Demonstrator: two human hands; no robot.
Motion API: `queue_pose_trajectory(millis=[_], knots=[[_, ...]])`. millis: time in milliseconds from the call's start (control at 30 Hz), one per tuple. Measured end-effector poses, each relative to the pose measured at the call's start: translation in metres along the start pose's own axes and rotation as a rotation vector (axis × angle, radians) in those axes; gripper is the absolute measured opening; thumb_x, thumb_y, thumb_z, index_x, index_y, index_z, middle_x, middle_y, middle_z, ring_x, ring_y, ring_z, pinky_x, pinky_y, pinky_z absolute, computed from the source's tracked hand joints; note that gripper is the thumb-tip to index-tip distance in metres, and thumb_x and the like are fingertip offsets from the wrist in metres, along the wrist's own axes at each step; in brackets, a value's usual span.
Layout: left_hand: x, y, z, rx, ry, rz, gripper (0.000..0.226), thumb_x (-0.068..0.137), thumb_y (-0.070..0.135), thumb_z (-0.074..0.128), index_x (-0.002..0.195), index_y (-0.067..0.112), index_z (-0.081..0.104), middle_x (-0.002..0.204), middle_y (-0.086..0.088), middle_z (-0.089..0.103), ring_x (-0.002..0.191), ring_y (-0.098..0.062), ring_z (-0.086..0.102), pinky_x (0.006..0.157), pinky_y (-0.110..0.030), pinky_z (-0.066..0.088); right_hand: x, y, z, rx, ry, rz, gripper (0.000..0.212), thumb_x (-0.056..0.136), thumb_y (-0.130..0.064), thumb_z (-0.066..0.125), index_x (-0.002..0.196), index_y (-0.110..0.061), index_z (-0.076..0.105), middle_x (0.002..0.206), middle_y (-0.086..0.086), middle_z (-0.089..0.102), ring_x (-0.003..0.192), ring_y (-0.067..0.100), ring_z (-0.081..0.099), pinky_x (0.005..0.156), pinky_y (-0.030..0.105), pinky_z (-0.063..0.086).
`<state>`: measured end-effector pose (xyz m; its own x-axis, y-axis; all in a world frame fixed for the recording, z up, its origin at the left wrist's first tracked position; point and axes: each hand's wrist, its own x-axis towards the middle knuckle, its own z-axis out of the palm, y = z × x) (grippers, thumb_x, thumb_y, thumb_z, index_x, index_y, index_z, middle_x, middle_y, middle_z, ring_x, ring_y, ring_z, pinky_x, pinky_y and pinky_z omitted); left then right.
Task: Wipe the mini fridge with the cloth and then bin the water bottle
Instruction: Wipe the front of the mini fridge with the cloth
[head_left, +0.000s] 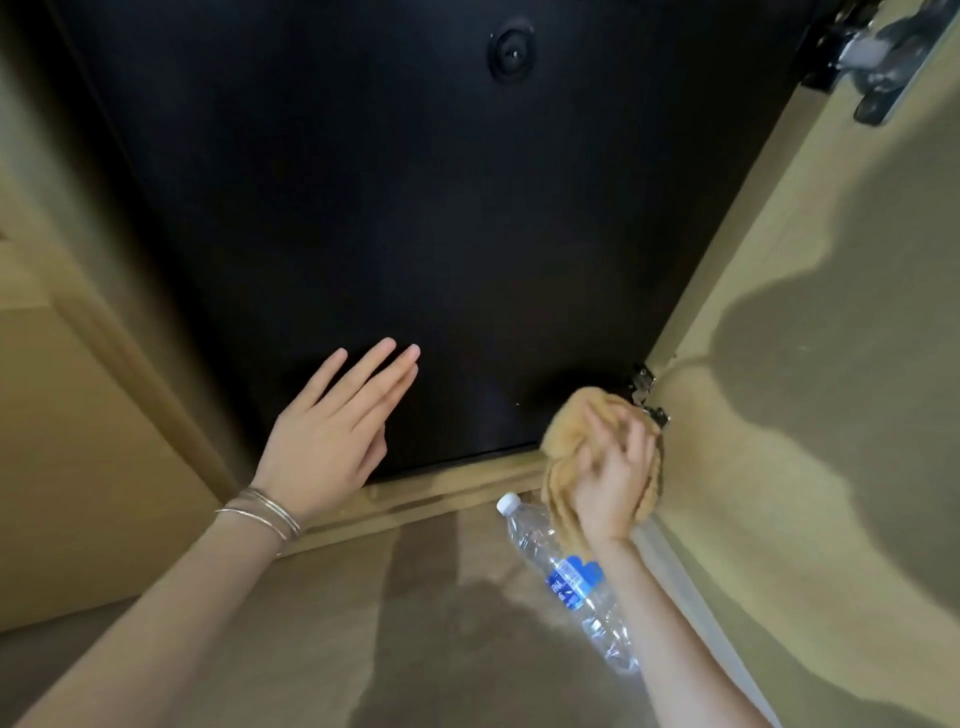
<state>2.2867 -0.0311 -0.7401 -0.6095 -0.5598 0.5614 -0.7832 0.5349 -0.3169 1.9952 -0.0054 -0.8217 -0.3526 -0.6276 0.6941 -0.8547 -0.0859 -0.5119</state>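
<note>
The black mini fridge (415, 208) fills the upper middle of the head view, its door facing me inside a beige cabinet. My left hand (332, 436) lies flat and open against the lower left of the fridge door, with thin bracelets on the wrist. My right hand (615, 478) is closed on a crumpled orange-tan cloth (571, 426), pressed at the fridge's lower right corner by a hinge. A clear plastic water bottle (566, 571) with a white cap and blue label lies on the floor under my right forearm.
An open beige cabinet door (805, 364) stands at the right with metal hinges (649, 400) at its inner edge. A wooden sill (441, 493) runs under the fridge. The cabinet frame (78, 364) rises on the left. Tan flooring (363, 623) lies below.
</note>
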Motion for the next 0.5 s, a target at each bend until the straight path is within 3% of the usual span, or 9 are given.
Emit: queue_pose_trajectory(millis=[67,200,300,433,500], knots=[[-0.005,-0.001,0.002,-0.018,0.007,-0.012,0.057,0.092,0.016,0.041,0.147,0.006,0.036,0.163,0.001,0.012,0.149,-0.021,0.014,0.121,-0.042,0.011,0.016,0.004,0.0,0.03,0.067,0.083,0.049,0.075,0.005,0.053,0.118,-0.015,0.065,0.115,0.009,0.054,0.105,0.03,0.052,0.098,0.032,0.037],[-0.012,-0.002,0.007,-0.007,-0.008,-0.036,0.058,0.093,0.017,0.039,0.149,0.008,0.032,0.163,0.002,0.008,0.15,-0.019,0.01,0.122,-0.041,0.007,0.017,-0.016,0.017,0.146,0.052,0.182,0.047,0.079,0.001,0.056,0.122,-0.016,0.062,0.118,0.007,0.053,0.109,0.025,0.053,0.097,0.035,0.042],[-0.015,-0.001,0.008,-0.002,-0.028,-0.033,0.058,0.093,0.02,0.036,0.149,0.009,0.028,0.162,0.002,0.009,0.15,-0.018,0.007,0.122,-0.04,0.005,-0.008,-0.04,0.029,0.152,-0.012,0.111,0.051,0.078,0.007,0.06,0.123,-0.018,0.062,0.117,0.006,0.051,0.111,0.025,0.051,0.099,0.031,0.039],[-0.021,-0.005,0.009,-0.009,-0.053,-0.021,0.06,0.091,0.019,0.038,0.149,0.008,0.029,0.162,0.001,0.009,0.15,-0.019,0.008,0.122,-0.041,0.007,-0.036,-0.065,0.043,0.15,-0.155,-0.025,0.047,0.081,-0.008,0.05,0.123,-0.025,0.06,0.119,-0.003,0.045,0.11,0.022,0.048,0.096,0.034,0.041],[-0.024,-0.006,0.008,-0.021,-0.061,-0.02,0.061,0.09,0.018,0.038,0.149,0.008,0.029,0.163,0.004,0.002,0.15,-0.017,0.006,0.122,-0.04,0.005,-0.043,-0.064,0.04,0.126,-0.233,-0.13,0.046,0.084,-0.01,0.048,0.124,-0.03,0.06,0.118,-0.005,0.047,0.107,0.021,0.048,0.093,0.029,0.04]])
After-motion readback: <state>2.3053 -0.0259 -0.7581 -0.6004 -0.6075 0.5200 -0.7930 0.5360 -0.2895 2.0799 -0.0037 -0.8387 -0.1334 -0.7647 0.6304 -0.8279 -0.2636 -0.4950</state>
